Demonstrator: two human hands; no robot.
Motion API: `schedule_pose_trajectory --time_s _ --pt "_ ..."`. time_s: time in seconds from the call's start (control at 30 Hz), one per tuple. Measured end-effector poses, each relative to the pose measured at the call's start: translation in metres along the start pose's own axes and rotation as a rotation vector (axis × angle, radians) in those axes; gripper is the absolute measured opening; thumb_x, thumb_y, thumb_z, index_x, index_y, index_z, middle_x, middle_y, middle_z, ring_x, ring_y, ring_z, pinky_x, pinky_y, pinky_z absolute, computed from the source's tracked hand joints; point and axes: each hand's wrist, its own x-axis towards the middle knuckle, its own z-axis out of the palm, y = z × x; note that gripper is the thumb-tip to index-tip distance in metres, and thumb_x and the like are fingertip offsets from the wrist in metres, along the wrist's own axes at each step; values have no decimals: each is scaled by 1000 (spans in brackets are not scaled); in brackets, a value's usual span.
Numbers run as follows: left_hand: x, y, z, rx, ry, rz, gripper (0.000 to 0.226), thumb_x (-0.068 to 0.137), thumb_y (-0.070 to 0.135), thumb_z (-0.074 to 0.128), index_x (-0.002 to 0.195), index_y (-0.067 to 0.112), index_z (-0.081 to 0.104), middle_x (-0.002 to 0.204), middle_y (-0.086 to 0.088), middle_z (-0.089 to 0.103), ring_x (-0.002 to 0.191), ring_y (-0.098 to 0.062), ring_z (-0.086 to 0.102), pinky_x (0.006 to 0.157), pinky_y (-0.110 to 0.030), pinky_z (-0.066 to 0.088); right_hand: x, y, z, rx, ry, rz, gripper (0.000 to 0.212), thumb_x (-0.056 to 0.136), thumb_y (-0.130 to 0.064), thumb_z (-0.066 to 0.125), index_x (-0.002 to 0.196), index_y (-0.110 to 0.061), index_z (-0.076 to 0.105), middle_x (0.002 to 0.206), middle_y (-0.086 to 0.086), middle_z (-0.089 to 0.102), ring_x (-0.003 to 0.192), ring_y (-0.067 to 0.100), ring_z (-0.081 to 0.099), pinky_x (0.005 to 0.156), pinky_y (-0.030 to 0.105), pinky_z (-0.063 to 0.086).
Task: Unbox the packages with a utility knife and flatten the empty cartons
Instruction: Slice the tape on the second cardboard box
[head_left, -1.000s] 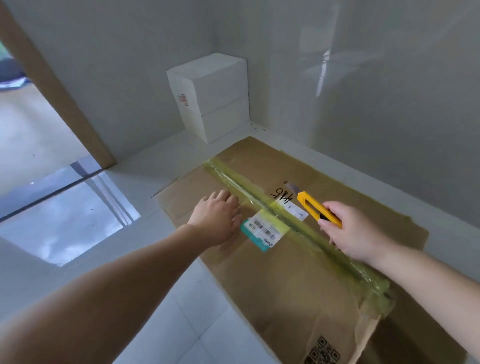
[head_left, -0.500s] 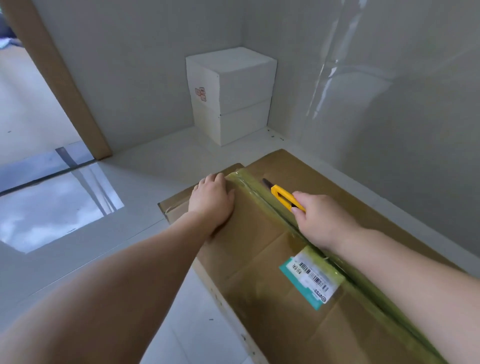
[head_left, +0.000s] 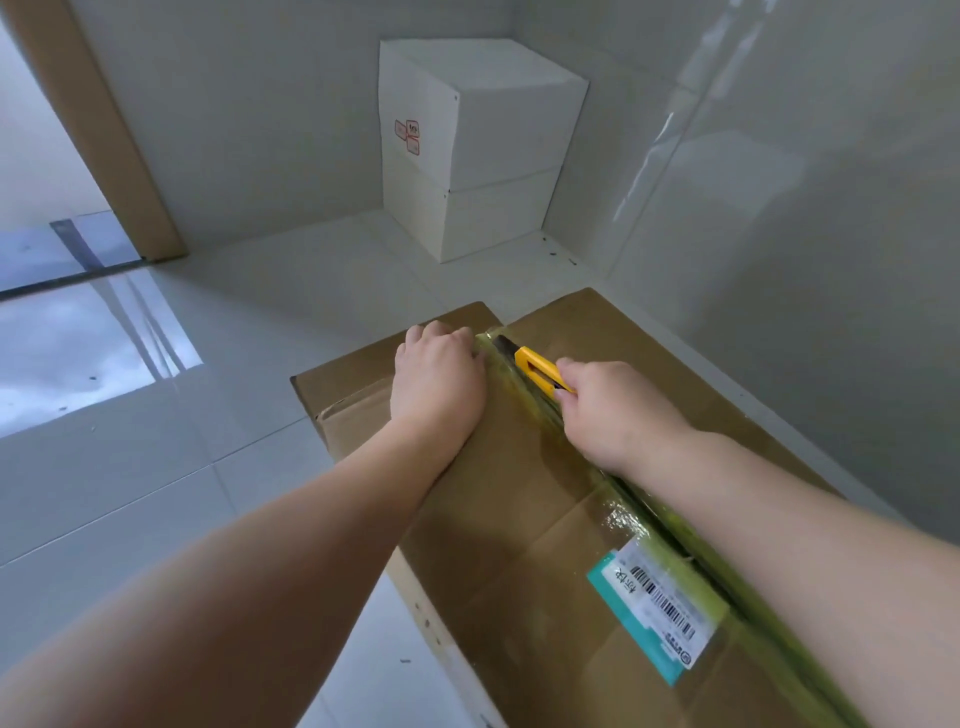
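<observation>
A white tiled floor (head_left: 218, 467) corner holds the brown carton (head_left: 519, 519), unopened. The left hand (head_left: 439, 374) presses flat beside the taped seam (head_left: 675, 540); the right hand (head_left: 618, 410) grips the yellow utility knife (head_left: 540, 371) at its far end. Cutting and flattening remain.

Brown carton (head_left: 519, 519) on the floor (seam taped), yellow utility knife (head_left: 537, 366) at its far end.

Glossy pale grey walls (head_left: 779, 156) meet in a corner. White glossy tiled floor (head_left: 130, 493) reflects a bright patch of sky at left. Tan wooden door frame (head_left: 98, 130) leans across upper left. Two stacked white boxes (head_left: 478, 150) sit in the corner.
</observation>
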Motion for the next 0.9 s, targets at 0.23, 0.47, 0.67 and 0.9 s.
schedule_pose_trajectory --time_s 0.23,0.47,0.67,0.9 --pt "4 -1 0 -99 27 -31 21 93 11 43 94 11 64 87 -4 51 91 -24 41 74 -28 26 3 -3 14 -2 42 -4 6 98 -18 42 95 -15 46 67 1 43 58 23 44 44 29 25" --pt "10 -2 5 -124 12 -122 20 83 1 47 79 11 64 80 -5 58 88 -27 47 67 -31 32 6 -6 23 22 67 -12 8 98 -16 42 91 -17 38 69 1 41 64 28 45 43 27 22" --pt "11 2 6 -170 15 -137 24 92 16 45 84 16 68 88 -4 64 91 -26 53 71 -31 36 22 -26 15 53 67 12 8 97 -12 43 91 -14 39 75 5 43 69 28 44 45 30 22" --pt "8 2 6 -178 19 -119 26 94 23 44 97 18 70 96 -4 66 96 -27 54 79 -34 43 23 -19 14 -55 59 21 8 95 -10 44 91 -15 39 70 2 38 67 28 42 47 30 23"
